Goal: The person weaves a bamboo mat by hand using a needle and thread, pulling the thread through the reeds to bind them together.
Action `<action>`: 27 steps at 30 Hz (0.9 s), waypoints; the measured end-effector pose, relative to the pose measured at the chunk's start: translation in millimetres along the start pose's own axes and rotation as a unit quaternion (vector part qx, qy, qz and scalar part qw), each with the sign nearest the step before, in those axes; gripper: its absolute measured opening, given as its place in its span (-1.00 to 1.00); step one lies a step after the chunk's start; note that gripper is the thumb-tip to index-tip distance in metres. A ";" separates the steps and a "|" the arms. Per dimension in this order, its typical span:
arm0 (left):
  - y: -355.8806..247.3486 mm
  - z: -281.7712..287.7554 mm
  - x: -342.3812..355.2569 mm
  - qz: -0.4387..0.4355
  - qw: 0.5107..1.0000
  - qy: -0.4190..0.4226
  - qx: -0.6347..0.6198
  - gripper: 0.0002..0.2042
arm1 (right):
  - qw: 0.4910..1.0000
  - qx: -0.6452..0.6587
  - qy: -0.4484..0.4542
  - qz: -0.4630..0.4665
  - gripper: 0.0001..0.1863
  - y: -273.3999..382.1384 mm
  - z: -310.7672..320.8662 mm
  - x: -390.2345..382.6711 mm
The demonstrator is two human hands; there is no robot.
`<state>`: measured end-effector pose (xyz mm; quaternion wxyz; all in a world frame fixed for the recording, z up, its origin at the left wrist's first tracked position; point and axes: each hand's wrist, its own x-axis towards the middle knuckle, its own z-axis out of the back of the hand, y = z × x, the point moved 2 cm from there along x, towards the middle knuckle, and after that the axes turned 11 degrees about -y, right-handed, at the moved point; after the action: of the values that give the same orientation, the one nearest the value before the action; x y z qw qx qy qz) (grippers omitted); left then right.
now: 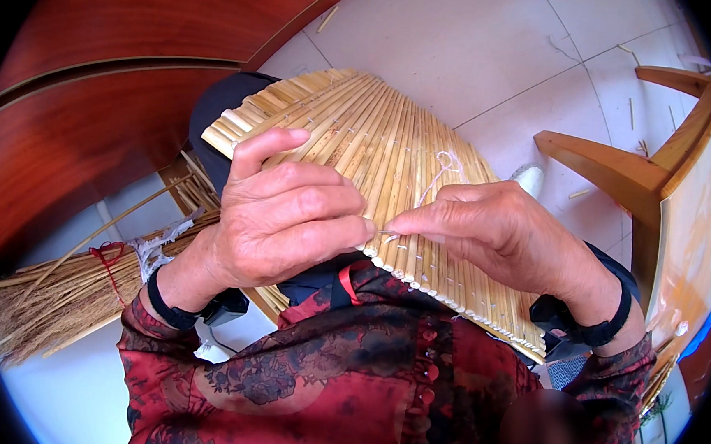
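A mat of stitched straw-coloured stalks (378, 133) lies across my lap, its cut ends running along the near edge. My left hand (286, 209) is closed on the mat, fingers curled over its top and the index fingertip near the edge; the thumb is hidden. Close beside it, my right hand (487, 231) pinches what looks like a thin needle at the stalks, mostly covered by the fingers. White thread (446, 169) loops over the mat beyond the right thumb. Rows of small pale stitches cross the stalks.
At the left lies a bundle of bristly stalks (62, 292) with red string (108, 258) and a white strip tied round. Red-brown wooden furniture (139, 17) stands far left. A wooden stool (655, 177) is on the right. Stalk scraps (327, 19) lie on the tiled floor (434, 38).
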<state>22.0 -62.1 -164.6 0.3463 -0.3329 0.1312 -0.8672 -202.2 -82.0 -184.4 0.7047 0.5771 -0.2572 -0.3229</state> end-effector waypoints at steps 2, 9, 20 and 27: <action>-0.3 -0.4 -0.2 0.005 1.000 -0.012 -0.002 -0.85 | 1.000 0.003 0.007 0.000 -0.71 -1.7 0.7 0.2; 1.3 5.0 2.0 -0.010 0.999 0.035 -0.015 -0.77 | 0.998 0.043 0.020 -0.027 -0.70 -7.9 -1.0 -0.3; 3.4 2.5 -1.1 -0.032 0.999 0.005 -0.030 -0.78 | 1.000 0.023 0.009 -0.006 -0.73 -5.6 -0.2 2.1; 3.0 1.7 -2.6 -0.038 0.999 -0.002 -0.027 -0.78 | 0.999 0.026 0.030 -0.016 -0.74 -4.1 2.5 4.6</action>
<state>26.1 -62.5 -166.0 0.3045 -0.3487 0.1410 -0.8751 -201.6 -87.6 -188.0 0.6918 0.6086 -0.2345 -0.3098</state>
